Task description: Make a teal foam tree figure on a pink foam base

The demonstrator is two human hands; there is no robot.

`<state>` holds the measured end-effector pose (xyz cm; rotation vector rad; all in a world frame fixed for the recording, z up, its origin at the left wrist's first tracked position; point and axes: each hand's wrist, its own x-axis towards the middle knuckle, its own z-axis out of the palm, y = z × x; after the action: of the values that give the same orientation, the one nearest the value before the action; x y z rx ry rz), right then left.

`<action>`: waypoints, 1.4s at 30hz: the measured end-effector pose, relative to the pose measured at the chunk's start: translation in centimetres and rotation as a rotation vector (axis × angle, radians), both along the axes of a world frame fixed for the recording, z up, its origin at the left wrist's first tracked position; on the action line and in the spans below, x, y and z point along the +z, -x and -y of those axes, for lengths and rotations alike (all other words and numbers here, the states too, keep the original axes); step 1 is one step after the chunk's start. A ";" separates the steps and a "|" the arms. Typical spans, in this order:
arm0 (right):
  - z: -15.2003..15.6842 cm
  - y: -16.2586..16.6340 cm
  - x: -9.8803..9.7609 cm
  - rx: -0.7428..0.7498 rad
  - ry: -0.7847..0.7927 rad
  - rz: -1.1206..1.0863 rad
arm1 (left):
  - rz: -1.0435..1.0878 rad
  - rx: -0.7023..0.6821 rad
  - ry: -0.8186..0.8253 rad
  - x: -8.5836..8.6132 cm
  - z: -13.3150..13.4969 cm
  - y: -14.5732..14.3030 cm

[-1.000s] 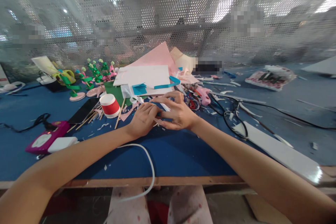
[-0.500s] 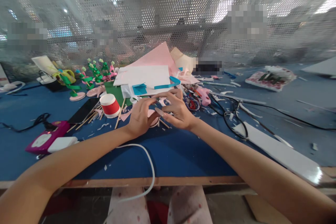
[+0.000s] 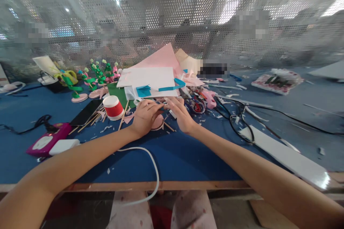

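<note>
My left hand [image 3: 146, 117] is closed, its fingertips pinching a small blue piece [image 3: 162, 107] that is mostly hidden, so its kind is unclear. Opposite it, my right hand [image 3: 181, 113] has its fingers stretched out and close together, with the tips touching near the left fingertips. Just below the left fingers lies a round pink disc [image 3: 158, 123] on the table. Behind both hands, folded blue paper [image 3: 143, 91] and a bent blue strip [image 3: 169, 88] rest on white sheets [image 3: 150, 75].
A red-and-white paper cup [image 3: 113, 108] and thin sticks stand left of my hands. Green and pink paper plants [image 3: 99, 75] are farther back. A purple power socket [image 3: 51, 139] sits front left. A pink glue gun [image 3: 209, 98], black cables and a white bar [image 3: 287, 157] lie right.
My right hand's fingers have straightened from a curled pinch and lie flatter towards the left fingertips. My left hand has stayed nearly in place.
</note>
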<state>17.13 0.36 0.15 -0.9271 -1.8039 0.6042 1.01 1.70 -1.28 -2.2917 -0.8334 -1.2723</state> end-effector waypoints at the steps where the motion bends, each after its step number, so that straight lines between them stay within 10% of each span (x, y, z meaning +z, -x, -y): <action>1: 0.1 0.0 0.0 -0.020 -0.009 0.007 | -0.015 -0.007 0.016 -0.1 0.0 0.0; 15: 1.0 -0.7 1.6 -0.024 -0.651 0.444 | -0.056 -0.382 0.149 1.2 0.5 -0.1; 35: 1.5 -1.4 2.1 0.146 -0.827 0.504 | -0.078 -0.598 0.591 1.9 1.7 -0.3; 42: 1.1 -1.4 1.6 0.085 -0.814 0.558 | -0.174 -0.486 0.470 1.5 2.0 -0.3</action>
<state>18.55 -0.76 1.79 -0.4632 -2.3009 -0.3937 1.34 -0.27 0.21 -3.0725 -0.5758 -1.1143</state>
